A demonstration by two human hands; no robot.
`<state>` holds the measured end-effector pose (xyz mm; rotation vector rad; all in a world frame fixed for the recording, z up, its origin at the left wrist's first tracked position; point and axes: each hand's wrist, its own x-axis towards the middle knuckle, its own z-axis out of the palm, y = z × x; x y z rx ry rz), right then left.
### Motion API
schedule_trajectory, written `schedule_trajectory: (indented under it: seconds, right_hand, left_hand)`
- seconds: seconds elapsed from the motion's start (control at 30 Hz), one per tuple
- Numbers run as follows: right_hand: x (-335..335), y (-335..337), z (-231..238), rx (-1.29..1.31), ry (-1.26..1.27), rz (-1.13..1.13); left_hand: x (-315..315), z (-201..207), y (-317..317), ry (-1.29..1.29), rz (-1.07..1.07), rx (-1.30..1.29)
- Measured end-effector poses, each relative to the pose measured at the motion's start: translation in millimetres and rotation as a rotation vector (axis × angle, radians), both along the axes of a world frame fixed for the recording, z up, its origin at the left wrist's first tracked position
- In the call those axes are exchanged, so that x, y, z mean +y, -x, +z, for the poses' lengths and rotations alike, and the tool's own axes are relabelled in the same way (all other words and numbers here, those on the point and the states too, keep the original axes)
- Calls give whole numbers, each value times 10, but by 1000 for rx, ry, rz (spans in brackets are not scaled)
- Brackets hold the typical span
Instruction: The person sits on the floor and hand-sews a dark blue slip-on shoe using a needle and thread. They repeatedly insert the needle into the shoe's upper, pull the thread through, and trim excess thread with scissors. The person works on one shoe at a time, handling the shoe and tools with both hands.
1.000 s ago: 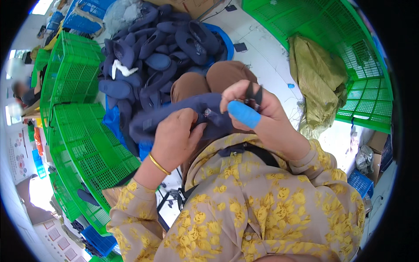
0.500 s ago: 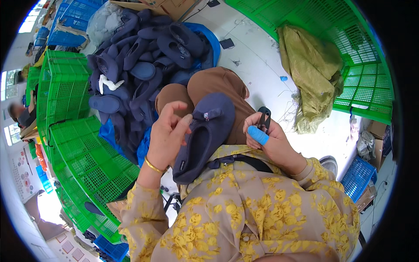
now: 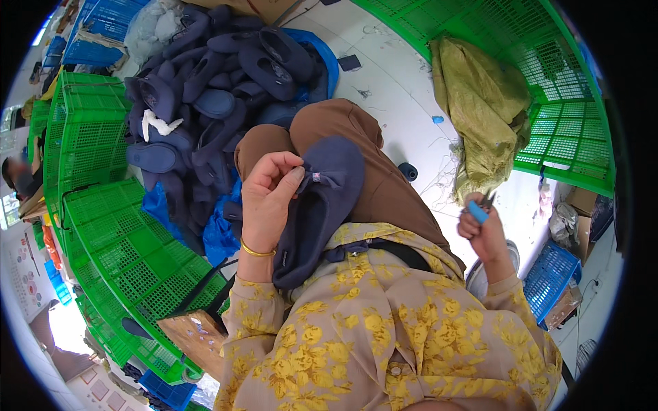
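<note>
A dark navy slipper (image 3: 337, 171) rests on my lap, its toe pointing away and its opening facing up. Across its front is a gathered bow with a small shiny piece in the middle. My left hand (image 3: 269, 202) is closed, thumb and forefinger pinching the slipper's edge beside the bow; a thread in the pinch would be too fine to see. Off to the right, away from the slipper, my right hand (image 3: 485, 238) is wrapped round dark thread snips (image 3: 487, 200), slightly blurred. Blue tape (image 3: 477, 212) covers one of its digits.
A big heap of navy slippers (image 3: 219, 106) lies on blue plastic ahead-left, with a white scrap (image 3: 159, 126) on top. Green crates (image 3: 123, 240) stand at left, another green crate (image 3: 569, 140) at right. An olive sack (image 3: 480, 116) and a dark spool (image 3: 408, 171) lie on the floor.
My right hand has swung out to the right with the snips, away from the slipper. My left thumb and forefinger have come together at the bow. The view has shifted slightly.
</note>
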<state>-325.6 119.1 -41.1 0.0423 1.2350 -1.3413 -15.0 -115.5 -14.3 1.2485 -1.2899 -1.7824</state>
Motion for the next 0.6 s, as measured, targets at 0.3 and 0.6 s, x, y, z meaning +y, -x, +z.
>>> schedule_trajectory:
  seconds: [0.3, 0.6]
  right_hand:
    - [235, 454, -425, 397, -283, -78]
    - [-1335, -980, 350, 972, 235, 859]
  left_hand:
    - [46, 12, 13, -56, 6, -34]
    - [-51, -11, 95, -31, -101, -113]
